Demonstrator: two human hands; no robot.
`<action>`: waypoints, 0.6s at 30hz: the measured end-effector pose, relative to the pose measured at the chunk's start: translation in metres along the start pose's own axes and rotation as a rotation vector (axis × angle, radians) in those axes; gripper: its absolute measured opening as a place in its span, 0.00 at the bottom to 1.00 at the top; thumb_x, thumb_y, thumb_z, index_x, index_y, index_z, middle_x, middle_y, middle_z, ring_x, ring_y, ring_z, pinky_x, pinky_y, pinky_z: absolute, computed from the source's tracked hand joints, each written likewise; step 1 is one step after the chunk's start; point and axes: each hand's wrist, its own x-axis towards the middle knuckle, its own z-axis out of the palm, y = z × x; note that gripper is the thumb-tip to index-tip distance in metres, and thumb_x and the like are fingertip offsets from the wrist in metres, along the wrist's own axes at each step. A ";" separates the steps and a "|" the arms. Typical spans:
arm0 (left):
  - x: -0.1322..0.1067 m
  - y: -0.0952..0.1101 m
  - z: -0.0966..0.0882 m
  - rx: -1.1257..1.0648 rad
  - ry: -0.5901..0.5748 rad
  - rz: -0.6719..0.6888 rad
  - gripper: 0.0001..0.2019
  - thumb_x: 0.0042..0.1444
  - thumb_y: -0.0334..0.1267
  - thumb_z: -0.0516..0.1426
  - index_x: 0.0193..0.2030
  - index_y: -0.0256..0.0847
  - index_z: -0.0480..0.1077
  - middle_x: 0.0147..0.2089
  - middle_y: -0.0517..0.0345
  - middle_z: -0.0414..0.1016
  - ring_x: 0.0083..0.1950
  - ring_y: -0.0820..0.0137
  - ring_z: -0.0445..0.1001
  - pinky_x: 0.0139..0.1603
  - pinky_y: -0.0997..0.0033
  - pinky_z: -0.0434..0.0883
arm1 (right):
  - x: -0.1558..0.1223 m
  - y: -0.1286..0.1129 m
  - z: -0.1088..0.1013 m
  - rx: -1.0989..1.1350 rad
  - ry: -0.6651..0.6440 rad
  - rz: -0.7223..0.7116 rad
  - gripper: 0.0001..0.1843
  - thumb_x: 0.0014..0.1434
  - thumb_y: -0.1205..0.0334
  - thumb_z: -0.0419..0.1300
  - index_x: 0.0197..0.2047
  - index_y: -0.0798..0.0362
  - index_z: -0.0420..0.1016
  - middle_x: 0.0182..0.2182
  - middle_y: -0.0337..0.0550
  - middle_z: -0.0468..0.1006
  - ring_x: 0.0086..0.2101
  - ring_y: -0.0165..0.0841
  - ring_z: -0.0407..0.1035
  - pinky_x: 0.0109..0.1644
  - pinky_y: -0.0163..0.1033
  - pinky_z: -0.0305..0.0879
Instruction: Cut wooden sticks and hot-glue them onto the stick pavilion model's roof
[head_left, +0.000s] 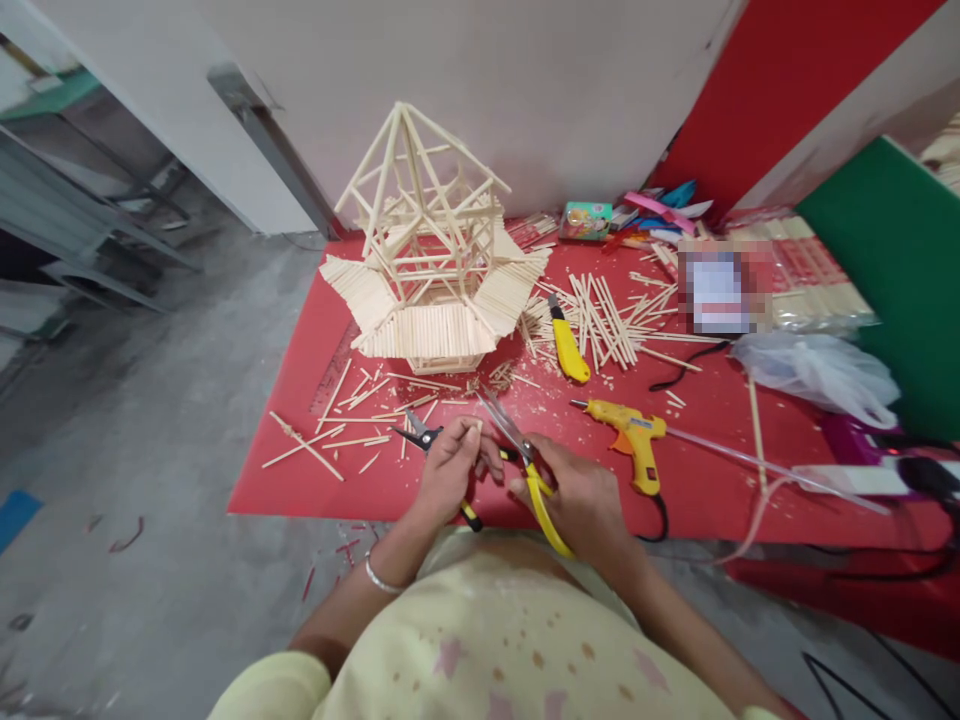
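Standing apparently half-finished at 11 o'clock, the stick model (421,214) shows slatted lower eaves (431,328) beneath bare roof framing (410,160) as the right hand (581,495) grips scissors (529,462) and the left hand (454,465) pinches a wood piece (475,426).

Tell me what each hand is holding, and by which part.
Right hand: scissors, by the yellow handles. Left hand: seemingly a tiny stick piece, pinched; which part, unclear.

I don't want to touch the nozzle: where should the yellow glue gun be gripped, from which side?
Probably by the handle, from the near edge of the table. The glue gun lies flat, handle toward the person, nozzle pointing left, away from that grip.
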 end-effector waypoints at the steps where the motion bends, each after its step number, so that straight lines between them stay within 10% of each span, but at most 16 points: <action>1: 0.001 0.002 -0.001 0.037 0.040 0.024 0.14 0.62 0.51 0.57 0.39 0.40 0.69 0.29 0.59 0.76 0.28 0.74 0.73 0.30 0.75 0.67 | -0.001 0.000 0.001 -0.001 -0.002 0.000 0.20 0.60 0.51 0.62 0.54 0.45 0.70 0.38 0.37 0.81 0.34 0.32 0.75 0.34 0.35 0.56; 7: 0.008 0.010 -0.013 0.106 0.256 0.101 0.15 0.57 0.50 0.62 0.34 0.39 0.71 0.26 0.63 0.68 0.25 0.78 0.63 0.26 0.78 0.63 | -0.004 -0.001 0.001 0.011 0.024 -0.006 0.19 0.58 0.54 0.63 0.53 0.46 0.70 0.36 0.38 0.81 0.34 0.33 0.75 0.35 0.34 0.57; 18: 0.008 0.007 -0.016 -0.159 0.118 0.011 0.13 0.60 0.48 0.60 0.39 0.39 0.67 0.26 0.64 0.71 0.20 0.78 0.68 0.16 0.81 0.60 | 0.003 -0.013 0.010 0.391 0.103 0.132 0.19 0.59 0.51 0.61 0.51 0.50 0.73 0.33 0.41 0.81 0.29 0.33 0.74 0.34 0.35 0.67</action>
